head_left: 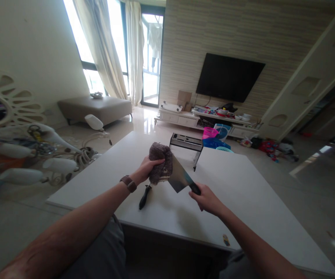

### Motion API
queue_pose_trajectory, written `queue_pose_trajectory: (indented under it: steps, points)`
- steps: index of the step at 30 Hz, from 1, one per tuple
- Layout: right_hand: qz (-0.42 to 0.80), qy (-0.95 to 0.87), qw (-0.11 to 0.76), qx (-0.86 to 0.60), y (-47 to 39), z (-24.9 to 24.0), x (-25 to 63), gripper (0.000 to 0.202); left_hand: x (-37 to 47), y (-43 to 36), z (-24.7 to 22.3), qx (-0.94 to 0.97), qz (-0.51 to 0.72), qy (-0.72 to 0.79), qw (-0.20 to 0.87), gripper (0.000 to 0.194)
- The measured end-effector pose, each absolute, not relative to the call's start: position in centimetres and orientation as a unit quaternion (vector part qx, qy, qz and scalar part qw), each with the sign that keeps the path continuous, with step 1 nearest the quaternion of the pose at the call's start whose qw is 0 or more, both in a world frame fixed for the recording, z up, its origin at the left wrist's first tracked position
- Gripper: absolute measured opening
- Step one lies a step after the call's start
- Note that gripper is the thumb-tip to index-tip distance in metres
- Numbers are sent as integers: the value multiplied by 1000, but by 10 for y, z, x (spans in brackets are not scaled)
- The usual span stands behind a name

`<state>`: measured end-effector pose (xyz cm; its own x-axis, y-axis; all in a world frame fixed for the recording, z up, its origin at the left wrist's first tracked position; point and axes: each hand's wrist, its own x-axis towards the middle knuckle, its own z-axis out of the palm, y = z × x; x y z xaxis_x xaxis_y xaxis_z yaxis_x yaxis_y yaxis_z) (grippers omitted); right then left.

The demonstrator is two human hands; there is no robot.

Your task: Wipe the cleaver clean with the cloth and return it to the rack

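Observation:
My right hand (206,197) grips the black handle of a broad-bladed cleaver (180,174), held above the white table (228,182). A fuzzy grey-brown cloth (159,162) is bunched in my left hand (148,168), with its right side against the far end of the blade. The fingers under the cloth are partly hidden. Below the cloth, a black-handled tool (145,197) lies on the table, its front part mostly covered from view. Behind the blade stands a knife block (186,142) with a dark slotted top and clear sides.
A small sticker (226,240) is near the table's front edge. Lamp parts with white shades (59,165) are on the left. Beyond the table are a pink basket (210,133), a low cabinet (186,120) and a grey bench (97,108).

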<state>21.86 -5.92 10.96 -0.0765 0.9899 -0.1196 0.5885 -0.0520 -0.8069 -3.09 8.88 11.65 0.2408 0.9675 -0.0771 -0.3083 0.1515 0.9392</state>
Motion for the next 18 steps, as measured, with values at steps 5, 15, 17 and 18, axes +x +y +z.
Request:
queue_pose_trajectory:
  steps: [5, 15, 17, 18]
  points:
    - [373, -632, 272, -623, -58, 108, 219, 15, -30, 87, 118, 429, 481, 381, 663, 55]
    - [371, -634, 267, -623, -60, 111, 219, 14, -31, 90, 114, 431, 479, 382, 662, 59]
    - [372, -634, 268, -622, -60, 110, 219, 14, -31, 91, 113, 433, 479, 380, 663, 59]
    - [373, -634, 269, -622, -60, 110, 219, 14, -31, 91, 113, 434, 479, 378, 663, 59]
